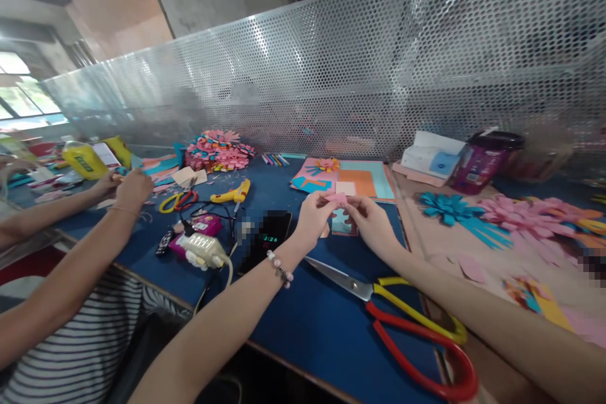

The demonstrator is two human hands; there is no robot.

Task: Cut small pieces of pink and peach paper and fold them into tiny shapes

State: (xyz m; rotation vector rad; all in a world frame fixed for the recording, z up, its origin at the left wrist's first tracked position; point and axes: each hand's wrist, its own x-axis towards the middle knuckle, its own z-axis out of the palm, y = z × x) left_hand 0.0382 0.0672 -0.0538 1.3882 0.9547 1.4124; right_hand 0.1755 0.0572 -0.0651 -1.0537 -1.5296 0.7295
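Pinches pink paper piece (337, 198) between fingers of left hand (311, 219) and right hand (374, 222), both clamped on it, above blue bench (312, 328). Notes scissors (379, 293) flat beneath wrists.

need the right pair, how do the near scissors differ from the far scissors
The near scissors look far larger than the far scissors, though they lie closer. The near scissors show long shut blades; the far scissors' blades are unclear. The near scissors lie close to the right hand, the far scissors beside the glue gun. Both have one red and one yellow handle.
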